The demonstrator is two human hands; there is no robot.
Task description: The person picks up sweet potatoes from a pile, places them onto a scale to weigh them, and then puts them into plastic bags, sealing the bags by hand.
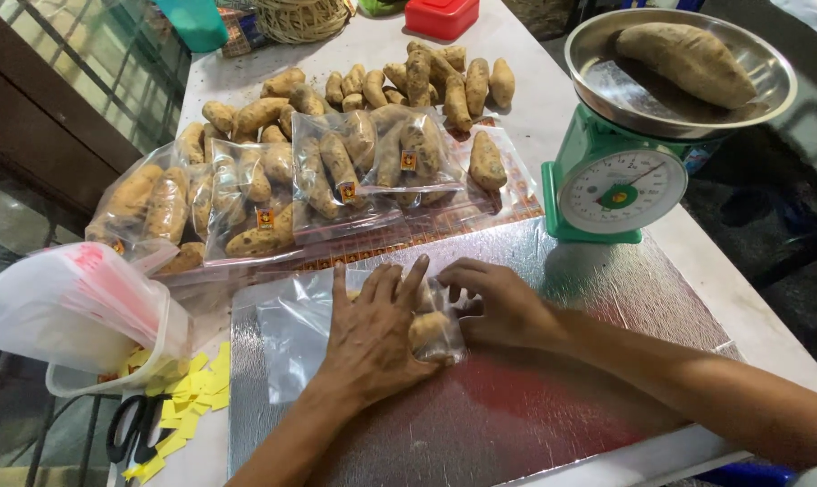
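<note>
The clear plastic bag with sweet potatoes inside lies flat on the shiny silver mat, pinned under both hands. The left hand is spread wide, palm down, pressing on the bag's middle; the right hand is curled beside it, fingertips pinching the bag's end, though whether that end is sealed cannot be told. To the left of the left hand sit a tub of empty bags, loose yellow stickers and black scissors.

Beyond the hands, several filled bags already carry small labels and lie in a row, so a good share of the packing looks done. Further off, a heap of loose sweet potatoes waits unbagged, so plenty seems left. Beyond the right hand, a green scale holds one large sweet potato in its metal pan.
</note>
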